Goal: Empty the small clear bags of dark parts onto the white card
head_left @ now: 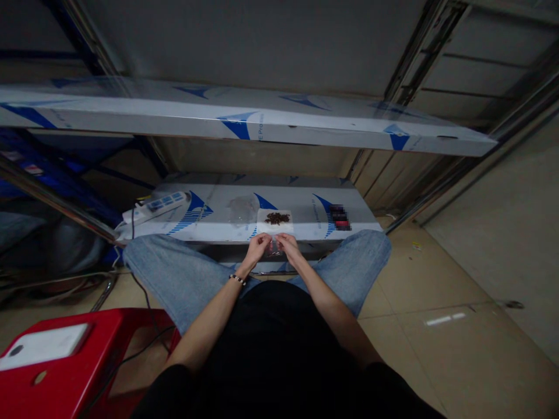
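My left hand [258,247], with a beaded bracelet on its wrist, and my right hand [289,245] are close together at the front edge of the lower shelf [218,234]. Between them hangs a small clear plastic bag [274,250], its top pinched in the fingers of both hands. What lies inside the bag is too small to make out. Just beyond my fingers, a heap of small dark brown pieces [278,218] rests on a white sheet [262,223]. To its left lies a crumpled clear plastic bag [241,210].
A white power strip [159,205] lies at the shelf's left end. A blurred-out black and red object [339,217] is on the right. An upper shelf [283,125] spans above. At lower left, a white phone [46,344] rests on a red stool [105,343], with cables nearby.
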The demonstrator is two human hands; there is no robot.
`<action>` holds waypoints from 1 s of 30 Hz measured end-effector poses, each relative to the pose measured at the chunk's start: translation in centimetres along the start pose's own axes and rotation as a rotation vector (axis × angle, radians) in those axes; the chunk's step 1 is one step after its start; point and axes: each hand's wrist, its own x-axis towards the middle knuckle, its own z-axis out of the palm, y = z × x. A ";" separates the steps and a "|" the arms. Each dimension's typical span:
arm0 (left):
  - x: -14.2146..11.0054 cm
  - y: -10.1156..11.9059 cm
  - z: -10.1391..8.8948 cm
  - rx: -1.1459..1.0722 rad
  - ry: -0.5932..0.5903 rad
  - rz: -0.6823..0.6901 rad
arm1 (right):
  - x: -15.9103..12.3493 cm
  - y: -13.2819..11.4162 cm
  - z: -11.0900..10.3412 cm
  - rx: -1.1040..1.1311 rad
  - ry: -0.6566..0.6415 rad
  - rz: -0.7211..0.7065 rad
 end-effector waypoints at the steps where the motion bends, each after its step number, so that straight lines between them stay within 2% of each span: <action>1: 0.0 -0.1 0.0 0.007 0.016 0.011 | 0.0 -0.1 0.2 -0.011 -0.012 -0.007; 4: 0.1 -0.2 -0.3 0.021 0.091 0.036 | -0.3 -0.1 0.6 -0.011 -0.070 -0.016; 7: 0.0 -0.4 -0.5 0.032 0.068 0.028 | -0.6 -0.2 0.8 -0.041 -0.105 -0.032; 10: -0.1 -0.2 -0.4 0.004 0.033 -0.004 | -0.8 -0.6 0.8 -0.058 -0.057 -0.075; 17: 0.4 1.3 -0.3 0.038 0.140 0.004 | -0.3 -1.4 0.7 -0.088 0.029 -0.115; 22: -0.1 1.7 0.0 -0.047 0.077 -0.007 | -0.4 -2.1 0.1 -0.057 0.041 -0.130; 26: -0.7 1.8 0.9 0.093 0.009 0.037 | -0.8 -3.0 -1.1 -0.034 0.024 -0.127; 30: -1.0 2.0 1.0 0.211 0.042 0.085 | -0.6 -2.9 -1.3 -0.087 0.005 -0.138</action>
